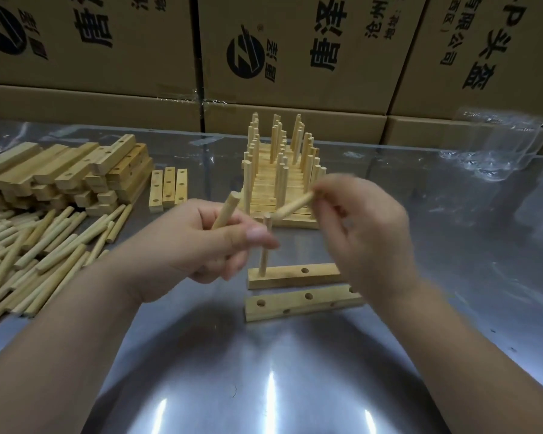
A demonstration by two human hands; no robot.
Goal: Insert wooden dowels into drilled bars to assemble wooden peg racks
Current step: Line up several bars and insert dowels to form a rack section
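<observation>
Two drilled wooden bars lie side by side on the table. The far bar (290, 275) has one dowel (265, 245) standing upright in its left hole. The near bar (298, 303) has open holes. My left hand (213, 242) grips a dowel (228, 213) that sticks up and to the right, just left of the standing dowel. My right hand (367, 227) pinches another dowel (295, 206) at its right end, held slanting above the far bar. Both hands are blurred.
Loose dowels (35, 249) lie heaped at the left, behind them a stack of drilled bars (72, 170) and three more bars (169, 189). Finished peg racks (279, 170) stand stacked behind my hands. Clear plastic bags (496, 142) sit far right. Cardboard boxes (295, 54) wall the back.
</observation>
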